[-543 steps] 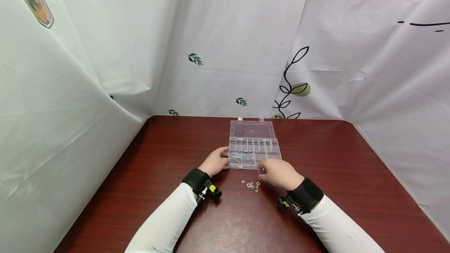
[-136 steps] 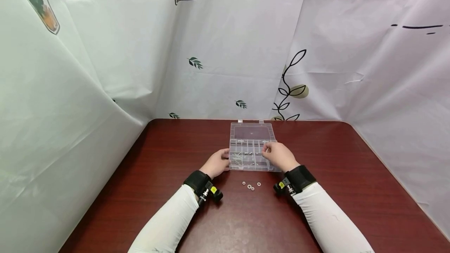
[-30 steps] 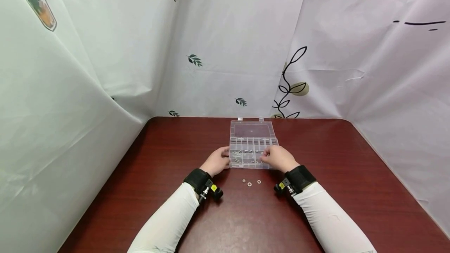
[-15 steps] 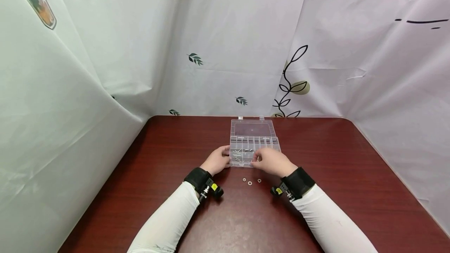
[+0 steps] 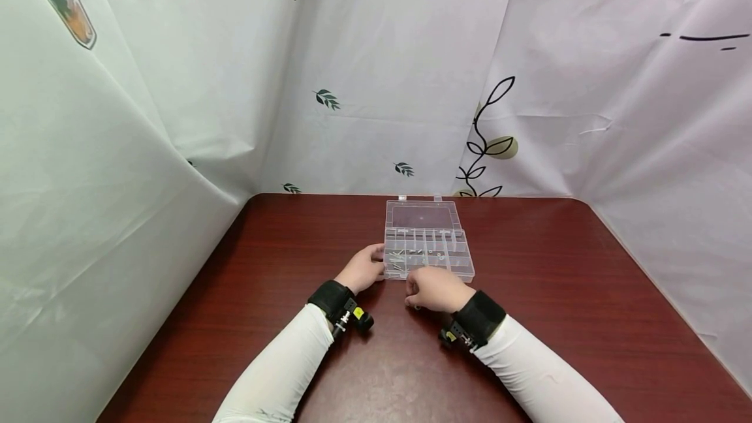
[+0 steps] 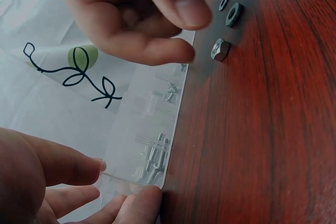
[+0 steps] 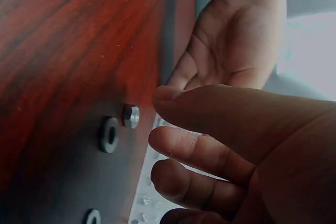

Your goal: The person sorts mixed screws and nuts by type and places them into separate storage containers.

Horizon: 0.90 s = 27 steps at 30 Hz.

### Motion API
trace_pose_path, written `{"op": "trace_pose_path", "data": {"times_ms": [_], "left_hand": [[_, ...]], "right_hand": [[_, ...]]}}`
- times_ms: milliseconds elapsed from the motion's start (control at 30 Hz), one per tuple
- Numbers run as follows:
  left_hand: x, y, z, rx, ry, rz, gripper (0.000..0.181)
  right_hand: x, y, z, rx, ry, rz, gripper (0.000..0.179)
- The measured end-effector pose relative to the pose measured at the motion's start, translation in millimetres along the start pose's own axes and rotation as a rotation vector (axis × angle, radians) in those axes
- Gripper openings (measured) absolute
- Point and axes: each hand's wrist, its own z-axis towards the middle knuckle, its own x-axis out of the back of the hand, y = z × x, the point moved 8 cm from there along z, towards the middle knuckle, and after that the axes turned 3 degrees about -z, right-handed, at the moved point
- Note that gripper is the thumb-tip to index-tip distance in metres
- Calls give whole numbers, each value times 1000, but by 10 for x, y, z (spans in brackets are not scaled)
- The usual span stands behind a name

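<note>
A clear plastic compartment box lies on the table with its lid folded back. My left hand grips the box's left front corner, thumb and fingers on either side of the wall. Small screws lie in a compartment near that corner. My right hand hovers before the box's front edge, thumb and index finger apart with nothing visible between them. Just by its fingertips are a hex nut and a flat washer. A second washer lies farther off.
The box stands towards the back of a dark red wooden table. White printed cloth hangs behind and along the sides. Each wrist wears a black strap with a small camera.
Over the earlier frames, pieces on the table dropped from several to three as my right hand went between them and the box. It has just moved from the compartments towards me and left.
</note>
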Motion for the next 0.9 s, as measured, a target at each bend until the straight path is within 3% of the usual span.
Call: {"op": "trace_pose_path", "data": {"times_ms": [300, 900], "left_hand": [[7, 13, -6, -15, -4, -1, 55], [-7, 19, -14, -3, 6, 0, 53]], "right_hand": [[-140, 21, 46, 31, -22, -66, 25], [-100, 15, 42, 49, -17, -20, 24]]}}
